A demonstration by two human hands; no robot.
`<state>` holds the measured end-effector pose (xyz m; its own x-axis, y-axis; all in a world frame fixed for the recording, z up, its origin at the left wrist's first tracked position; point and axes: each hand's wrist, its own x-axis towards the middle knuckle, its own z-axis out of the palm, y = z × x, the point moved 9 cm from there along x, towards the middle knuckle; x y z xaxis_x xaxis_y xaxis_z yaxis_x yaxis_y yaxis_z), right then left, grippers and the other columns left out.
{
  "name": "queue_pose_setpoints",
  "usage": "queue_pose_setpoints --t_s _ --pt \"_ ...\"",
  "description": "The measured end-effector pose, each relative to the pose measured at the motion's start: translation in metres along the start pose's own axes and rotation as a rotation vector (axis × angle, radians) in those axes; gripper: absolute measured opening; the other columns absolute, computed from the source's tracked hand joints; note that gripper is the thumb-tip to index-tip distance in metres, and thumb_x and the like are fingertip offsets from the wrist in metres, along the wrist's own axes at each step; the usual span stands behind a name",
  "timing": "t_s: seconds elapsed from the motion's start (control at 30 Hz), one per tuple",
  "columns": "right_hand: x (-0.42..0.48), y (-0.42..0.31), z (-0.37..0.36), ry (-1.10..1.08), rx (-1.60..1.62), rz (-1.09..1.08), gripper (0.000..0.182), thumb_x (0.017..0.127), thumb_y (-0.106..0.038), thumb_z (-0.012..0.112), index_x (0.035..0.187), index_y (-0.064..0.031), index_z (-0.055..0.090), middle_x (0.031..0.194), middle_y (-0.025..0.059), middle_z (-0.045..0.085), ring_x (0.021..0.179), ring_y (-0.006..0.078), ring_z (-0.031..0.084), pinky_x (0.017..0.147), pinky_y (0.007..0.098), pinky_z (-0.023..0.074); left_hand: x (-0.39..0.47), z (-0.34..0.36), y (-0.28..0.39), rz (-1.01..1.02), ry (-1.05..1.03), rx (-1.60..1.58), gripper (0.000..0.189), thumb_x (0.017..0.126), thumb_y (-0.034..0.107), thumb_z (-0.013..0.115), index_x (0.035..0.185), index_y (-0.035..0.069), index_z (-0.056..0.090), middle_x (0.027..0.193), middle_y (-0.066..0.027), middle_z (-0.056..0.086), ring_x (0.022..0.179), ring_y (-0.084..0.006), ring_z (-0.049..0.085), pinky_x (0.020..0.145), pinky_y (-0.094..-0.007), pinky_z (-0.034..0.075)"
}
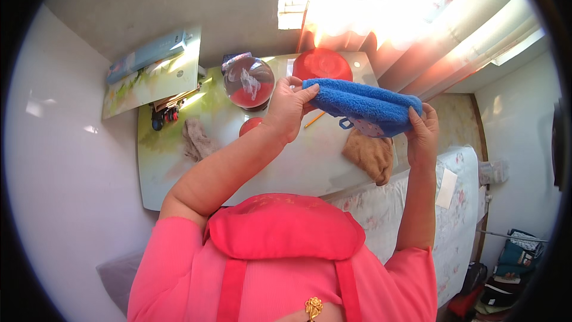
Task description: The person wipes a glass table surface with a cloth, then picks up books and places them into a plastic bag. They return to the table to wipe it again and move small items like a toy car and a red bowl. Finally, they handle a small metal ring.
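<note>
A folded blue plush towel (364, 100) with a small hanging loop and a pale patterned patch is stretched above the table. My left hand (289, 109) pinches its left end between thumb and fingers. At the other end, my right hand (422, 132) grips the towel's right corner. Below it, a bunched brown cloth (371, 155) lies at the right edge of the table (277, 170). An orange pencil (314, 120) rests on the tabletop near my left hand. Partly hidden by my left forearm are a greyish cloth (196, 138) and a small red round object (250, 125).
A clear round globe-like container (249, 82) and a large red round item (322, 66) stand at the table's back. A shelf (154, 87) holding a long blue box (147, 55) is at left. Right of the table is a flower-patterned covered surface (456, 214); curtains (429, 49) hang beyond.
</note>
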<state>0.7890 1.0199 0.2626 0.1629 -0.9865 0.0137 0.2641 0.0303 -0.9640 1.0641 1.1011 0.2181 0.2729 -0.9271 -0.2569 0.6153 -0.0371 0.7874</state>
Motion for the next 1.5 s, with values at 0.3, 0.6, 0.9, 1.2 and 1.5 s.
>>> queue_pose_setpoints --t_s 0.3,0.6,0.9,1.2,1.5 --pt "-0.008 -0.046 0.057 -0.241 -0.680 -0.402 0.031 0.081 -0.001 0.068 0.110 0.0001 0.058 0.108 0.0065 0.054 0.101 0.0144 0.054 0.085 0.0240 0.0457 -0.015 0.059 0.076 0.819 -0.217 1.187 0.046 0.074 0.004 0.073 0.116 0.005 0.055 0.094 -0.0092 0.056 0.093 -0.0243 0.056 0.082 -0.0336 0.046" --pt "0.026 -0.017 0.051 -0.300 -0.491 -0.048 0.013 0.088 -0.014 0.062 0.095 -0.0033 0.060 0.085 -0.0006 0.056 0.073 0.0059 0.053 0.068 0.0200 0.0438 0.016 0.034 0.076 0.374 -0.183 0.991 0.023 0.078 0.018 0.067 0.090 -0.002 0.066 0.092 -0.0046 0.065 0.078 -0.0113 0.061 0.068 -0.0253 0.050" --pt "-0.068 0.002 0.193 -0.899 -0.270 -0.159 0.065 0.088 -0.021 0.064 0.140 0.0008 0.033 0.137 0.0142 0.041 0.119 0.0219 0.048 0.093 0.0316 0.0451 -0.033 0.036 0.045 0.156 -0.457 0.422 0.064 0.083 0.032 0.072 0.131 0.006 0.040 0.117 -0.0070 0.053 0.110 -0.0148 0.050 0.095 -0.0303 0.042" --pt "-0.034 0.035 0.140 -0.518 -0.167 0.055 0.037 0.089 -0.009 0.060 0.124 0.0010 0.053 0.122 0.0136 0.057 0.102 0.0191 0.059 0.084 0.0311 0.0505 0.005 -0.139 0.124 0.204 0.090 -0.376 0.032 0.091 0.019 0.061 0.119 0.005 0.055 0.119 -0.0099 0.060 0.111 -0.0253 0.058 0.097 -0.0434 0.047" --pt "-0.028 0.085 0.095 -0.324 -0.264 0.258 0.028 0.092 -0.008 0.057 0.119 0.0004 0.057 0.109 0.0092 0.061 0.091 0.0136 0.058 0.078 0.0260 0.0496 0.024 -0.364 0.207 0.325 0.852 0.041 0.057 0.079 0.012 0.069 0.130 0.006 0.045 0.134 -0.0131 0.046 0.123 -0.0295 0.044 0.101 -0.0462 0.036"
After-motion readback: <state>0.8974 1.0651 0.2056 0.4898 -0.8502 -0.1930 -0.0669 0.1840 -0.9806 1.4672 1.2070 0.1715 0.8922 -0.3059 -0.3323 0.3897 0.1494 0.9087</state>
